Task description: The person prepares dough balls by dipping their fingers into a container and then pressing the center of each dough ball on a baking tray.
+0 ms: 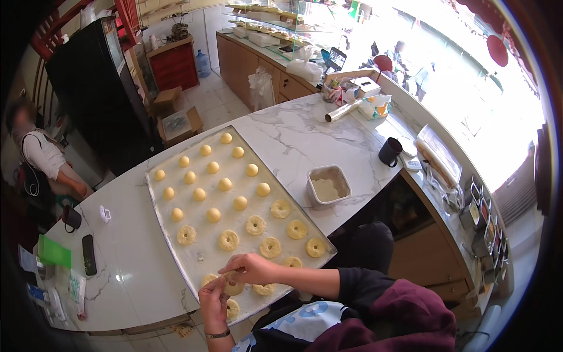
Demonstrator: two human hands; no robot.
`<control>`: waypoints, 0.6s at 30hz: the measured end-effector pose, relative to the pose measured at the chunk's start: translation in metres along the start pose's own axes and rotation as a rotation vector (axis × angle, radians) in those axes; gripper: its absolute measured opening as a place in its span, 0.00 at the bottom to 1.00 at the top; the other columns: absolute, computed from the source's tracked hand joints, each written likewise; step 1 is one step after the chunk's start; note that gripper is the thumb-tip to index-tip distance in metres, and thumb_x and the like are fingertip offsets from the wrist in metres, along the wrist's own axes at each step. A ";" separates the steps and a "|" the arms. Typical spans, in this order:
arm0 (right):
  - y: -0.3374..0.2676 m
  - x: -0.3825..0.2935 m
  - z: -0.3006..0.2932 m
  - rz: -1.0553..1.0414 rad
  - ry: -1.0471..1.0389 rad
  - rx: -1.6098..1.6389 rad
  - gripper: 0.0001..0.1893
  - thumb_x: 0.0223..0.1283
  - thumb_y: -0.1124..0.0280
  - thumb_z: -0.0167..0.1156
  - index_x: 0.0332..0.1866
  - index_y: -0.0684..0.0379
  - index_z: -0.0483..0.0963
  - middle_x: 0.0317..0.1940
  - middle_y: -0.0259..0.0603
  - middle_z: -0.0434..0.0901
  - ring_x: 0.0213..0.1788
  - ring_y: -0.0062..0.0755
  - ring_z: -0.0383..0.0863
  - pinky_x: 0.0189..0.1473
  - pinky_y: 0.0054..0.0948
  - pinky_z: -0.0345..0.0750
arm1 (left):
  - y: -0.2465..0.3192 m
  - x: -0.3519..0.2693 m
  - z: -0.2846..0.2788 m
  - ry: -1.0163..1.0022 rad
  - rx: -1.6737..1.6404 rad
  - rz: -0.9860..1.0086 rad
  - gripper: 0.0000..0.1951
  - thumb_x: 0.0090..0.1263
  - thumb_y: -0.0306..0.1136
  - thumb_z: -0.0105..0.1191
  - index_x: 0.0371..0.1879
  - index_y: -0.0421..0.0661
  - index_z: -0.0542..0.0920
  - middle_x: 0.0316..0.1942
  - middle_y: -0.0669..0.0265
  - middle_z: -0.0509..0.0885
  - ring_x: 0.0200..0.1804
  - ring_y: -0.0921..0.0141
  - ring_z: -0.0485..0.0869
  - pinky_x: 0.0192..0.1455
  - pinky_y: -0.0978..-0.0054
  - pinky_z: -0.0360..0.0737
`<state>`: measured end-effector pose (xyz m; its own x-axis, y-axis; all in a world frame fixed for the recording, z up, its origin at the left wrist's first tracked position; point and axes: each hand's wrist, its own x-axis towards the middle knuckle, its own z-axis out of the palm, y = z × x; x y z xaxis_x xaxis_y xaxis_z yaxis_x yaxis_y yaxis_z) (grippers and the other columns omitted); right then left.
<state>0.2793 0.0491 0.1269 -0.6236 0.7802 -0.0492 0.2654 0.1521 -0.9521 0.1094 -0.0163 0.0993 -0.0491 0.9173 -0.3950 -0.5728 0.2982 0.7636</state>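
Both my hands hold one ring of dough (234, 287) above the near end of a large metal baking tray (206, 253). My left hand (213, 301), with a watch at the wrist, pinches its left side. From above right, my right hand (255, 268) grips the upper edge, and its fingers partly cover the ring. Around my hands lie several flattened dough rings, such as one (269, 247) with a small central hole. Toward the far end sit rows of round dough balls (224, 184). White flour dusts the tray.
Right of the tray stands a square container (329, 187) with pale powder inside. A black mug (390, 152) and a kitchen scale (411, 163) are farther right. Left lie a black phone (89, 255) and a green box (53, 251). A person (46, 154) stands at far left.
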 end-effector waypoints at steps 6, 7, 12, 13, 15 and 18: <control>0.006 0.003 0.003 0.023 -0.009 0.070 0.19 0.48 0.76 0.57 0.49 0.56 0.77 0.37 0.46 0.77 0.42 0.37 0.78 0.45 0.29 0.75 | 0.000 -0.002 0.002 0.089 0.013 0.043 0.09 0.63 0.30 0.57 0.30 0.35 0.79 0.28 0.61 0.82 0.30 0.72 0.82 0.31 0.78 0.81; 0.008 0.003 0.007 -0.013 -0.006 0.027 0.19 0.47 0.76 0.57 0.49 0.57 0.77 0.37 0.46 0.77 0.41 0.38 0.78 0.45 0.30 0.75 | -0.002 0.000 -0.005 0.043 0.023 0.021 0.09 0.63 0.31 0.56 0.30 0.35 0.79 0.28 0.61 0.82 0.30 0.72 0.82 0.31 0.78 0.81; 0.011 0.006 0.009 0.017 -0.096 -0.057 0.19 0.46 0.76 0.57 0.48 0.61 0.76 0.38 0.48 0.77 0.41 0.41 0.79 0.43 0.32 0.76 | -0.013 0.006 -0.013 0.090 0.067 0.036 0.11 0.64 0.32 0.55 0.30 0.34 0.79 0.28 0.60 0.81 0.30 0.71 0.82 0.33 0.77 0.81; 0.011 0.006 0.007 0.034 -0.083 -0.027 0.19 0.46 0.76 0.57 0.48 0.61 0.76 0.38 0.49 0.77 0.41 0.41 0.79 0.43 0.32 0.76 | -0.012 0.007 -0.013 0.077 0.069 0.025 0.11 0.64 0.32 0.55 0.30 0.34 0.79 0.29 0.60 0.81 0.30 0.71 0.82 0.34 0.77 0.81; 0.010 0.010 0.010 0.066 -0.082 0.041 0.20 0.45 0.75 0.57 0.48 0.62 0.76 0.39 0.49 0.77 0.42 0.41 0.78 0.44 0.33 0.76 | -0.008 0.003 -0.016 0.076 0.069 0.004 0.11 0.64 0.32 0.55 0.31 0.33 0.79 0.30 0.60 0.81 0.31 0.71 0.81 0.35 0.77 0.80; -0.006 0.016 0.018 0.027 -0.107 -0.063 0.22 0.46 0.75 0.57 0.52 0.61 0.74 0.41 0.48 0.78 0.42 0.39 0.78 0.46 0.32 0.76 | 0.003 -0.007 -0.013 0.069 0.118 0.075 0.12 0.64 0.32 0.55 0.33 0.31 0.79 0.30 0.61 0.81 0.33 0.72 0.80 0.36 0.78 0.78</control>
<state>0.2550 0.0496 0.1261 -0.6893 0.7161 -0.1099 0.3269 0.1721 -0.9293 0.0971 -0.0254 0.0974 -0.1471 0.9191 -0.3655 -0.4654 0.2618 0.8455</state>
